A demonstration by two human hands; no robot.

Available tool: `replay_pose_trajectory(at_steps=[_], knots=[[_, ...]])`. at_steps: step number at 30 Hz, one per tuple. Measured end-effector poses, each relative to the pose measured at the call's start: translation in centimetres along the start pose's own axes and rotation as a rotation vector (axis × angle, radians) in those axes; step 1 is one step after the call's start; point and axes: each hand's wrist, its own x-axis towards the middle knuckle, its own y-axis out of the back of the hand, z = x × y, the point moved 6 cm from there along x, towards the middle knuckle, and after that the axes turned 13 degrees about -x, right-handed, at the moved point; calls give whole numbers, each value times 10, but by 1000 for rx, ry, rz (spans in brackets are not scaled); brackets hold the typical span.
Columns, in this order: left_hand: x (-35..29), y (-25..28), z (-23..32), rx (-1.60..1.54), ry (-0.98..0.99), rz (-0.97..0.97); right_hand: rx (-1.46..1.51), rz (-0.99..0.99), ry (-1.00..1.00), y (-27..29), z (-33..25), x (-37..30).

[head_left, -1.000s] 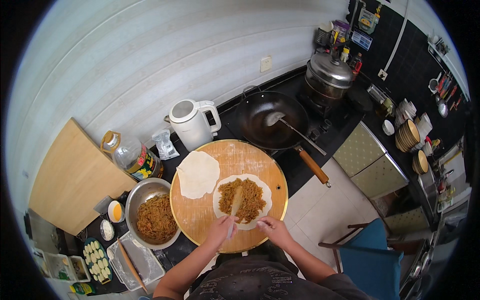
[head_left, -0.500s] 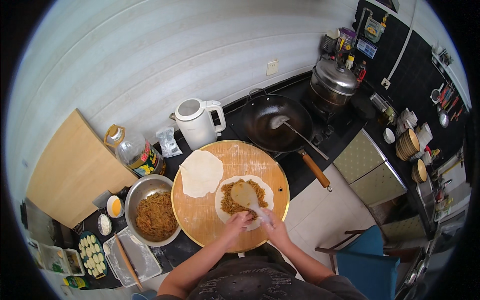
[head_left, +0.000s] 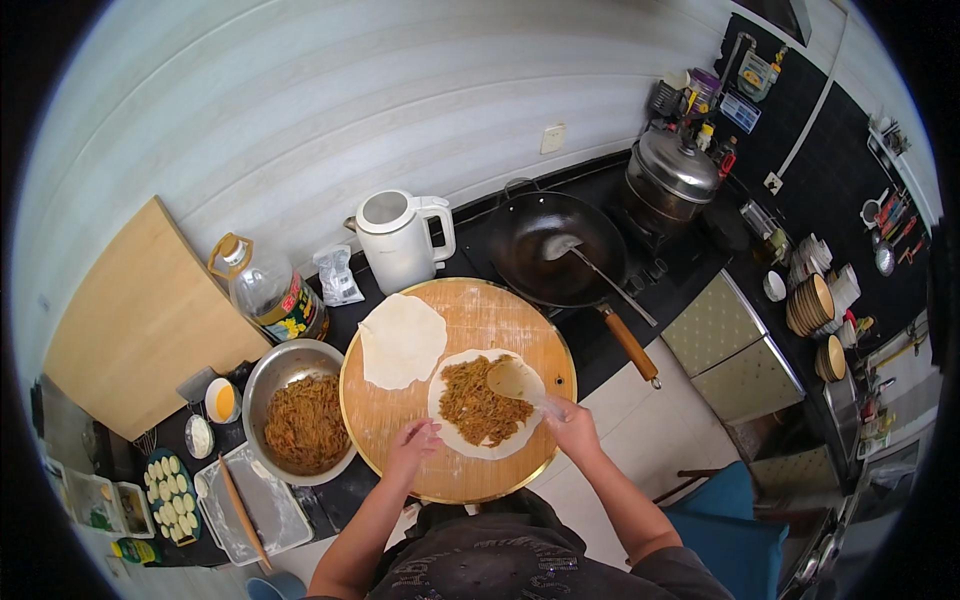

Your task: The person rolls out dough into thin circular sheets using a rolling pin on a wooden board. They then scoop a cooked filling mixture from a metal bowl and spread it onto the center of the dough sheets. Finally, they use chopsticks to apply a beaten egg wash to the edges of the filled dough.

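White dough round (head_left: 472, 446) lying flat
Right hand (head_left: 570, 426) gripping a spoon (head_left: 513, 380) over it; left hand (head_left: 412, 442), fingers empty, curving just beside

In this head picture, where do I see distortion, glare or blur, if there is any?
In the head view, lines on the pale wall bow and the picture's corners go black; also in the head view, the metal pot lid shows bright glare; in that same view, the right hand and its paddle look slightly soft, but I cannot tell why.
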Motion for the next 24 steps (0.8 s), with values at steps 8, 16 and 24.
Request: replay_pose_trajectory(at_steps=[8, 16, 24], knots=[[-4, 25, -1, -40, -25, 63, -106, -40, -14, 21, -6, -11], [-5, 38, 2, -106, -47, 95, -34, -65, -8, 46, 18, -23], [1, 29, 10, -72, -59, 96, -91, -25, 8, 20, 20, 5]])
